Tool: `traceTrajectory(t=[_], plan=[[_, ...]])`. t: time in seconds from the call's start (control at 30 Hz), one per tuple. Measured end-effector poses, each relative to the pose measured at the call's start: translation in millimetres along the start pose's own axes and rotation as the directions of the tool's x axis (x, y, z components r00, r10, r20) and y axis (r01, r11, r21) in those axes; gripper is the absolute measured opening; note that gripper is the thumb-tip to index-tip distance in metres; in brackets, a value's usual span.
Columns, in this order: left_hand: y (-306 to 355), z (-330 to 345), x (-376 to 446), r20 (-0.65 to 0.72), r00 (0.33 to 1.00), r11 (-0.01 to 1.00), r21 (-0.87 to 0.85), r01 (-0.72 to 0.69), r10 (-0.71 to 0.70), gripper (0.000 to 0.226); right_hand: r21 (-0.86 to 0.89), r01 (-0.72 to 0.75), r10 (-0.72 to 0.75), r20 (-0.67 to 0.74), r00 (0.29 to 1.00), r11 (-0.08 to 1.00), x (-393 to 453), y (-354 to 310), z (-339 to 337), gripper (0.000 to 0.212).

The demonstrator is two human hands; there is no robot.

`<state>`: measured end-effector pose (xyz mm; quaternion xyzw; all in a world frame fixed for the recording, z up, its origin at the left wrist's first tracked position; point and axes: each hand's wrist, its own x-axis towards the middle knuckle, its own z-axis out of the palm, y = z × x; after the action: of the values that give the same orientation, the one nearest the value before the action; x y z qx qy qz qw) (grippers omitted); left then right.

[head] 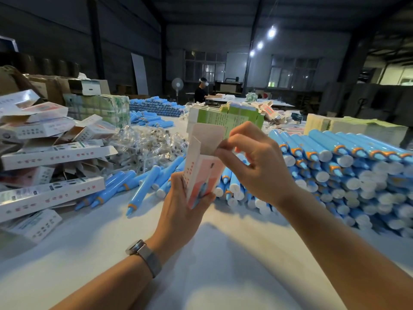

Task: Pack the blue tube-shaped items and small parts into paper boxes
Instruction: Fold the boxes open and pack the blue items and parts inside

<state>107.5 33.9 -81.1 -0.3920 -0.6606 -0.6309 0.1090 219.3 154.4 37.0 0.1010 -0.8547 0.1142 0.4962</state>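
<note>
My left hand (181,205) grips the lower end of an upright pink-and-white paper box (201,173) above the white table (93,240). Its top flaps stand open. My right hand (254,162) pinches a flap at the box's open top with thumb and forefinger. A large stack of blue tubes (348,166) with white caps lies to the right. Loose blue tubes (143,186) lie on the table left of the box. Behind them is a heap of small parts in clear bags (145,144).
Filled white boxes (44,153) pile up at the left. Bundles of flat green cartons (225,117) and paper stacks (348,128) stand behind the box. More blue tubes (156,106) lie farther back. Another person (202,89) sits at a far table.
</note>
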Motion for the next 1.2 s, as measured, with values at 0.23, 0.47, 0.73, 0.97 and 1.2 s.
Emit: traceTrajectory(t=[0.23,0.47,0.73,0.97,1.2], plan=[[18,16,9,0.149,0.989,0.949,-0.311,0.052,-0.005,0.042,0.022,-0.128,0.118,0.250,0.961,0.992,-7,11,-2,0.022],[48,30,30,0.099,0.991,0.948,-0.313,-0.051,0.086,0.041,0.253,-0.345,0.318,0.145,0.937,0.904,-23,19,-11,0.068],[71,30,19,0.061,0.968,0.926,-0.311,-0.212,0.242,0.028,0.435,-0.368,0.435,-0.063,0.898,0.822,-42,3,-10,0.043],[87,23,-3,0.046,0.983,0.894,-0.425,-0.141,0.177,0.017,0.463,-0.358,0.436,-0.071,0.897,0.811,-53,-19,-12,0.034],[93,14,-20,0.022,0.976,0.906,-0.375,-0.194,0.218,0.012,0.489,-0.344,0.425,-0.061,0.903,0.801,-63,-33,-16,0.023]])
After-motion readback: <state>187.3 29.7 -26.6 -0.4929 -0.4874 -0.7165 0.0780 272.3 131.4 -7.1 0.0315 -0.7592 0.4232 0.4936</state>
